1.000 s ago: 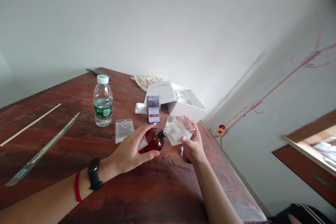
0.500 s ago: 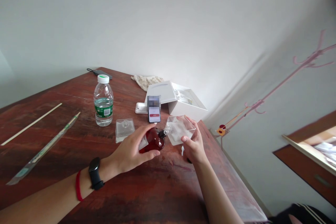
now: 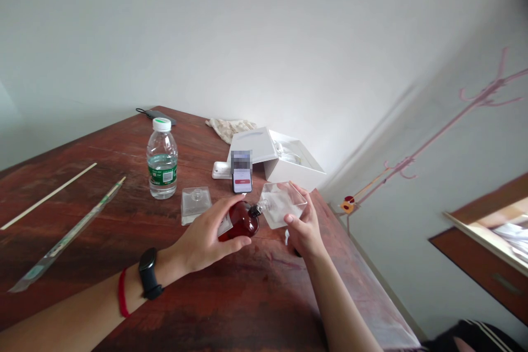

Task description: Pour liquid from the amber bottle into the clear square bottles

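My left hand [image 3: 210, 234] is wrapped round a bottle of dark red liquid [image 3: 243, 221], which lies tilted with its black-ringed neck toward the right. In my right hand [image 3: 304, 225] is a clear square glass container [image 3: 282, 203], its narrow neck end turned to the left and meeting the bottle's mouth. Whether liquid passes between the two cannot be made out. A clear square lid-like piece [image 3: 196, 204] lies just beyond my left hand. Under my right hand shows a small dark object [image 3: 297, 253], mostly hidden.
Left stands a water bottle [image 3: 162, 162]. A bare stick [image 3: 48, 196] and chopsticks in a wrapper [image 3: 70, 235] lie farther left. Behind my hands are a phone [image 3: 242, 179], a white case [image 3: 221, 170], an open white box [image 3: 295, 170] and a cloth [image 3: 231, 129]. A pink coat rack [image 3: 445, 124] leans right.
Almost nothing differs. The view has shifted very slightly; both hands keep the same hold, with the bottle's mouth still at the container's neck.
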`<state>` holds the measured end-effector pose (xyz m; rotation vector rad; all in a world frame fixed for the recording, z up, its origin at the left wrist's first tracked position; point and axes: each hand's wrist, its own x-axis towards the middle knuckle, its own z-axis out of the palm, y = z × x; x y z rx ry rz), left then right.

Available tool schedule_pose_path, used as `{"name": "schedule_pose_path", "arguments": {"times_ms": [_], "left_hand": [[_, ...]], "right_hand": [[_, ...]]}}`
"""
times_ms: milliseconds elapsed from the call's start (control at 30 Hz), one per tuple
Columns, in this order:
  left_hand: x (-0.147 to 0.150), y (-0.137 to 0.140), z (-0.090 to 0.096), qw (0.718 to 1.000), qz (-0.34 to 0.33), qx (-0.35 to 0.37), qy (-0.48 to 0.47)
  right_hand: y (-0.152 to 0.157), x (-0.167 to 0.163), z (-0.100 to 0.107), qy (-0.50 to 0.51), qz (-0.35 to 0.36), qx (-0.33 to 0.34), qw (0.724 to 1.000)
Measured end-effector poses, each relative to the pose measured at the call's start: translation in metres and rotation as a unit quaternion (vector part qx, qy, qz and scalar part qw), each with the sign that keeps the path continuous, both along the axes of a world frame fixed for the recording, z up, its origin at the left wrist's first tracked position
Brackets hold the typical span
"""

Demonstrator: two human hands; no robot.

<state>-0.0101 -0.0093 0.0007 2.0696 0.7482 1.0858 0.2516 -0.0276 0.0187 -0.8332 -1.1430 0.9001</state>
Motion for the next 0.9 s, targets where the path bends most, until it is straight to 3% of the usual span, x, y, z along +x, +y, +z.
{"name": "schedule_pose_path", "arguments": {"times_ms": [900], "left_hand": [[0.0001, -0.0030, 0.0007, 1.000, -0.004, 0.003, -0.007]], "right_hand": [[-0.0003, 0.0011, -0.0009, -0.009, -0.012, -0.003, 1.000]]}}
